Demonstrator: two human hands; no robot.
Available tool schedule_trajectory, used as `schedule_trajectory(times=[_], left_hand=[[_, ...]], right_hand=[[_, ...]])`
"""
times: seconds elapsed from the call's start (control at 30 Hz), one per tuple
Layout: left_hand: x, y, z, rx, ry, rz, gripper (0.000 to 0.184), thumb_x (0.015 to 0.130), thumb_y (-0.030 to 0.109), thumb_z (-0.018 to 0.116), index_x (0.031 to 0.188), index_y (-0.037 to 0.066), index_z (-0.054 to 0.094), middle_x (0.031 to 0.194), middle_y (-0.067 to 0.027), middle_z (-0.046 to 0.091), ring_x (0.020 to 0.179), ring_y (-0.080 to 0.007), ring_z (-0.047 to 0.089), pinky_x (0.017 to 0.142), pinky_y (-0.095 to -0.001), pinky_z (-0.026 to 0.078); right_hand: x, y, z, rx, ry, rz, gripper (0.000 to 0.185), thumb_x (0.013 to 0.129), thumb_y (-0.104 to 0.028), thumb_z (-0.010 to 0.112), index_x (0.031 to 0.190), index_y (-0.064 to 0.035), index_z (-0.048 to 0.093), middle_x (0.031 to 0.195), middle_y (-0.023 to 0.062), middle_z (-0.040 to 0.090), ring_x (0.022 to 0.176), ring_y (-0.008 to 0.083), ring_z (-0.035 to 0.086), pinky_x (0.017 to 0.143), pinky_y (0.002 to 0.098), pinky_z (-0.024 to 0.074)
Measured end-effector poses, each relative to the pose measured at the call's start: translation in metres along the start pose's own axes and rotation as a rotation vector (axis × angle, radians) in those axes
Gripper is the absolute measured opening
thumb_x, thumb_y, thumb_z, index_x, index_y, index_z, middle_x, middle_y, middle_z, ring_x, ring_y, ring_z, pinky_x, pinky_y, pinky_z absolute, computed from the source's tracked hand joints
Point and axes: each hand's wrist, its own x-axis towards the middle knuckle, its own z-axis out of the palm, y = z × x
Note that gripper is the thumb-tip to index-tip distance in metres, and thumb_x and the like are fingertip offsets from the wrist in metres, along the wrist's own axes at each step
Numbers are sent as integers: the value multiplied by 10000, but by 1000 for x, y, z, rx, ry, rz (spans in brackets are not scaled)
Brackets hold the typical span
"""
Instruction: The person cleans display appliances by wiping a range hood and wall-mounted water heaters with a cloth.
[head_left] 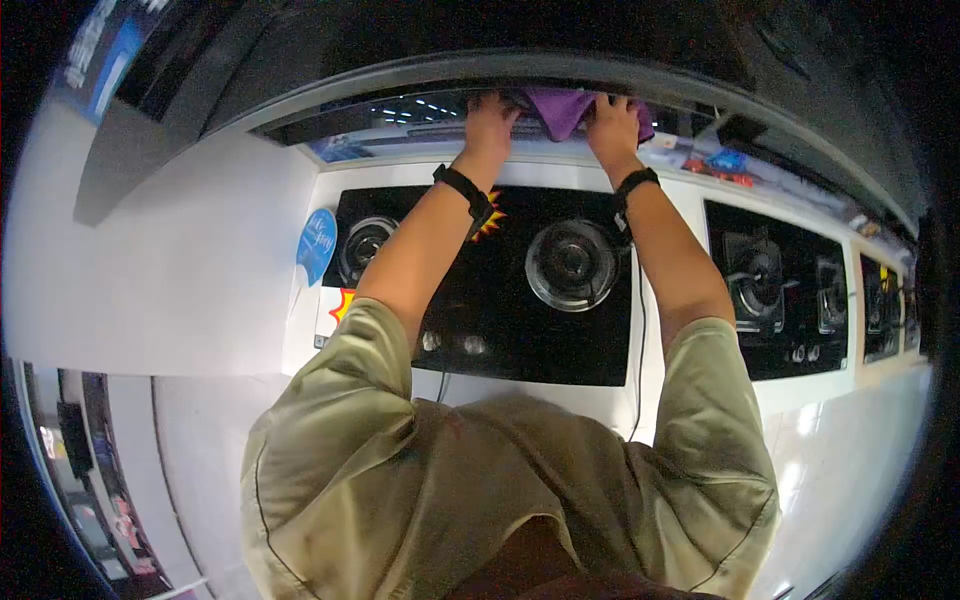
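Clock laid over the view, 12 away from the wearer. Right hand (613,125) at 1 o'clock, fingers bent over a purple cloth (556,112); whether it pinches the cloth or only presses it, cannot tell. Left hand (490,125) at 12, just beside the cloth's near-left edge, fingertips lost in shadow; its hold cannot be told either. Cloth sits between 12 and 1, bunched, one corner hanging between the hands, against a glossy panel (400,110) under a dark overhanging ledge (430,68). Judgement on the handling: a bunched cloth likely bears unevenly, so spreading it flat under the fingers and tucking up the loose corner would serve better; light, even pressure suits a glossy face, and knuckles want keeping off the ledge. Black bands on the left wrist (465,193) and right wrist (630,190); best kept off the panel, as they could scratch. Below the forearms, a black hob (500,320): one burner (575,262) at 2, another at 10 partly behind the left forearm. Reaching over, sleeves are best held clear of both. Blue sign (318,247) towards 10, second hob (801,300) at 3.
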Motion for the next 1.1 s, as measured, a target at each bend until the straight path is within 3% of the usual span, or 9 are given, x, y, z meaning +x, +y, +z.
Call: schedule_trajectory(times=[0.1,0.2,0.27,0.37,0.53,0.63,0.87,0.97,1.1], left_hand=[[-2,-29,-9,-175,-92,-262,541,858,297,674,1298,24,521,1106,-117,670,1103,-342,588,961,-408,468],[-22,-70,41,-752,217,-87,416,896,197,571,1301,108,526,1228,-123,572,1197,-318,489,1007,-405,440],[-35,-88,47,-639,376,43,350,922,148,522,1270,117,532,1243,-141,536,1182,-313,475,1006,-402,445],[-33,-103,12,31,164,-85,322,915,170,549,1212,46,541,1163,-183,574,1051,-340,560,944,-413,483],[-24,-96,-37,-662,24,-474,419,853,330,653,1087,-11,582,983,-234,643,896,-444,623,810,-496,512],[-22,-124,-23,-531,117,-464,502,819,418,673,1042,-22,585,985,-274,642,966,-474,603,815,-520,493],[-38,-241,10,-610,267,-548,412,860,379,621,1016,-2,604,939,-286,648,944,-477,612,826,-528,493],[-49,-298,-6,-374,203,-513,366,863,345,609,1000,6,627,923,-284,658,931,-467,626,815,-521,506],[-73,-364,-14,-271,246,-513,354,865,332,601,1012,13,643,964,-283,663,929,-460,633,826,-528,508]], right_hand=[[1,-32,18,6,74,-47,469,823,-174,622,1279,-197,514,1201,185,526,1097,439,534,882,525,498],[4,-74,18,1,-20,-28,451,822,-187,622,1263,-163,525,1183,190,529,1100,449,527,889,517,505],[4,-97,20,-33,-88,-9,458,826,-191,618,1273,-148,523,1202,193,529,1110,446,529,891,511,508],[7,-129,23,-52,-185,23,476,834,-198,614,1297,-133,525,1282,201,521,1166,423,523,916,509,498],[12,-165,30,-3,-140,-60,521,852,-185,584,1354,-164,449,1306,281,434,1145,504,492,968,551,443],[10,-179,31,-15,-121,-129,578,858,-189,575,1411,-187,408,1384,292,388,1161,499,485,985,559,426],[15,-243,48,-18,-209,-284,535,871,-261,600,1370,-157,436,1382,284,398,1173,486,482,955,565,443],[11,-288,57,-55,-178,-320,429,863,-242,580,1279,-139,551,1364,230,469,1186,429,500,967,526,449],[8,-341,64,-69,-192,-468,460,878,-211,558,1330,-138,506,1331,237,461,1160,450,490,942,517,465]])
